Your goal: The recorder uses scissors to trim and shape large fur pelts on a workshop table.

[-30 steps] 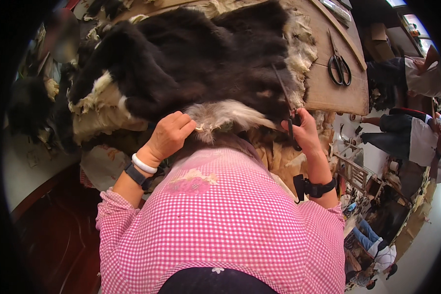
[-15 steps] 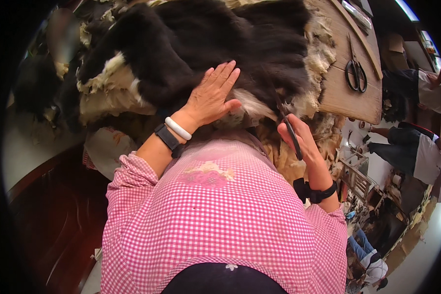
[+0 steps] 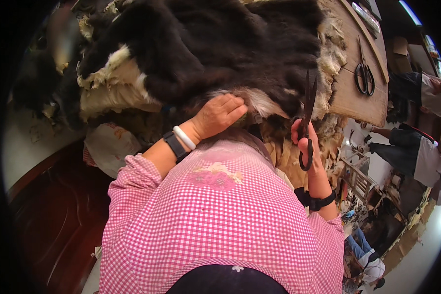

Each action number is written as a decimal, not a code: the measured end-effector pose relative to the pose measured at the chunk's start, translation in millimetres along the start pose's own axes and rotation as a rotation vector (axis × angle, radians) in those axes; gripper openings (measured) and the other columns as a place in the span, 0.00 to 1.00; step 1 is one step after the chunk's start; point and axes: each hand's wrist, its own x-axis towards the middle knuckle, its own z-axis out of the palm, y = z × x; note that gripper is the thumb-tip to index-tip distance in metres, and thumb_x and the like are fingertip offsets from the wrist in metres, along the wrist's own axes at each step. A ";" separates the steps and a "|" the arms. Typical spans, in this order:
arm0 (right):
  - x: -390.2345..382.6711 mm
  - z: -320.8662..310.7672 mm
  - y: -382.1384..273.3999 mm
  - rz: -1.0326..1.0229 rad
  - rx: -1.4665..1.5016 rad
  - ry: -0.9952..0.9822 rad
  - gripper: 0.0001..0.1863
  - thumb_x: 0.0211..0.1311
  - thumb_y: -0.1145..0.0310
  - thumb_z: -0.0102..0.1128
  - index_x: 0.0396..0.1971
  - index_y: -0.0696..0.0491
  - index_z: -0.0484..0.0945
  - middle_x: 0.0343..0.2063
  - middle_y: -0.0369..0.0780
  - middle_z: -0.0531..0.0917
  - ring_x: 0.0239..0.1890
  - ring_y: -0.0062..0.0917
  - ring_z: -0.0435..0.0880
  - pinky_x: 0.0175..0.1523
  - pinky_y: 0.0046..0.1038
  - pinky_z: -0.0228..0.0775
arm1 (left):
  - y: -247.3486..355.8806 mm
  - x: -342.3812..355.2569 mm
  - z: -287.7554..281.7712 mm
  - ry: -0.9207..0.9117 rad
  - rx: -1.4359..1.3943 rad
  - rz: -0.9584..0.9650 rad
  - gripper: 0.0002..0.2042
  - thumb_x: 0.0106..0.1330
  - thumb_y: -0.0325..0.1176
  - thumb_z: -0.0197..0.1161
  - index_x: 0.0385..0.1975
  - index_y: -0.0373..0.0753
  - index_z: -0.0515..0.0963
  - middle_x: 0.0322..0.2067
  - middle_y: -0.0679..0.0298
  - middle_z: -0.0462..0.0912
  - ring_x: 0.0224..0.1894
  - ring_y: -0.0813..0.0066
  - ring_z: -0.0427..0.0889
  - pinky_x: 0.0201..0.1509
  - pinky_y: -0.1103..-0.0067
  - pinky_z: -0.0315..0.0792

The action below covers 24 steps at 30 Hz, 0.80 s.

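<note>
A dark brown-black fur pelt (image 3: 230, 44) with a ragged cream edge lies spread across the wooden table (image 3: 354, 104). At its near edge my left hand (image 3: 220, 113) is closed, fingers curled down on the fur pelt beside a pale, whitish patch of fur (image 3: 262, 101). What sits under those fingertips is hidden. My right hand (image 3: 315, 149) grips dark metal scissors (image 3: 308, 105) by the handles. Their blades point away from me, slightly apart, over the pelt's right side, and seem to cut nothing.
Another pair of black-handled scissors (image 3: 364, 77) lies on the table at the right, near a wooden strip (image 3: 370, 36). More pale hides (image 3: 284, 142) hang below the table's front edge. A dark red glossy piece of furniture (image 3: 59, 215) stands at left. Other people (image 3: 428, 152) are at far right.
My left hand has gone from lying flat on the fur to curled at its near edge. The scissors have lifted and turned upright, their blades now parted. The view has shifted slightly.
</note>
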 end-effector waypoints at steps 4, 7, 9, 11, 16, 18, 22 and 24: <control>-11.2 2.9 1.3 0.098 -0.054 -0.037 0.39 0.49 0.27 0.56 0.37 0.53 0.70 0.27 0.29 0.67 0.29 0.14 0.64 0.32 0.18 0.55 | 11.5 -25.6 -22.8 -0.265 -0.440 -0.347 0.08 0.60 0.33 0.62 0.34 0.36 0.77 0.30 0.57 0.80 0.34 0.57 0.80 0.37 0.70 0.75; -12.3 9.6 3.6 0.129 -0.048 -0.052 0.38 0.50 0.28 0.56 0.36 0.53 0.70 0.26 0.29 0.67 0.28 0.14 0.64 0.32 0.18 0.55 | 8.9 -50.9 -2.4 -0.144 -0.987 -1.005 0.16 0.64 0.38 0.62 0.46 0.34 0.77 0.40 0.56 0.82 0.43 0.64 0.80 0.50 0.73 0.72; -11.4 12.3 3.7 0.142 -0.025 -0.057 0.37 0.51 0.29 0.56 0.36 0.53 0.70 0.26 0.30 0.67 0.28 0.14 0.64 0.32 0.18 0.55 | 2.6 -51.5 -3.7 0.010 -1.180 -1.099 0.16 0.65 0.37 0.62 0.48 0.35 0.77 0.42 0.58 0.82 0.46 0.67 0.79 0.54 0.74 0.70; -9.6 12.5 2.8 0.156 -0.011 -0.094 0.37 0.51 0.29 0.57 0.36 0.54 0.71 0.25 0.30 0.67 0.27 0.14 0.64 0.31 0.18 0.55 | -6.6 -51.3 -16.1 0.048 -1.702 -1.381 0.16 0.66 0.36 0.61 0.51 0.37 0.75 0.48 0.61 0.80 0.53 0.68 0.77 0.59 0.74 0.67; -3.0 8.6 -21.0 0.176 -0.153 -0.176 0.38 0.50 0.29 0.58 0.35 0.55 0.71 0.24 0.30 0.67 0.27 0.14 0.65 0.31 0.19 0.57 | 1.2 -53.6 -33.0 0.062 -1.657 -1.376 0.14 0.65 0.36 0.62 0.49 0.40 0.77 0.47 0.63 0.80 0.53 0.72 0.76 0.58 0.78 0.66; 0.2 6.5 -23.0 0.178 -0.190 -0.206 0.39 0.49 0.29 0.58 0.34 0.56 0.71 0.23 0.30 0.67 0.26 0.15 0.65 0.30 0.19 0.57 | 3.9 -50.2 -33.9 0.131 -1.572 -1.402 0.14 0.65 0.35 0.63 0.48 0.41 0.78 0.46 0.63 0.81 0.53 0.73 0.76 0.58 0.77 0.66; 10.1 3.0 -28.1 0.182 -0.205 -0.247 0.40 0.48 0.28 0.58 0.34 0.56 0.71 0.23 0.30 0.67 0.26 0.15 0.65 0.30 0.19 0.57 | 6.1 -42.2 -22.8 0.307 -1.911 -1.584 0.12 0.63 0.33 0.64 0.46 0.40 0.78 0.45 0.65 0.81 0.52 0.73 0.76 0.58 0.76 0.67; 15.3 -0.4 -37.2 0.192 -0.228 -0.283 0.40 0.48 0.28 0.58 0.34 0.56 0.71 0.23 0.30 0.67 0.26 0.15 0.66 0.30 0.19 0.57 | 9.4 -39.4 -22.8 0.343 -1.885 -1.608 0.12 0.63 0.33 0.64 0.45 0.40 0.78 0.45 0.64 0.81 0.51 0.73 0.76 0.58 0.75 0.68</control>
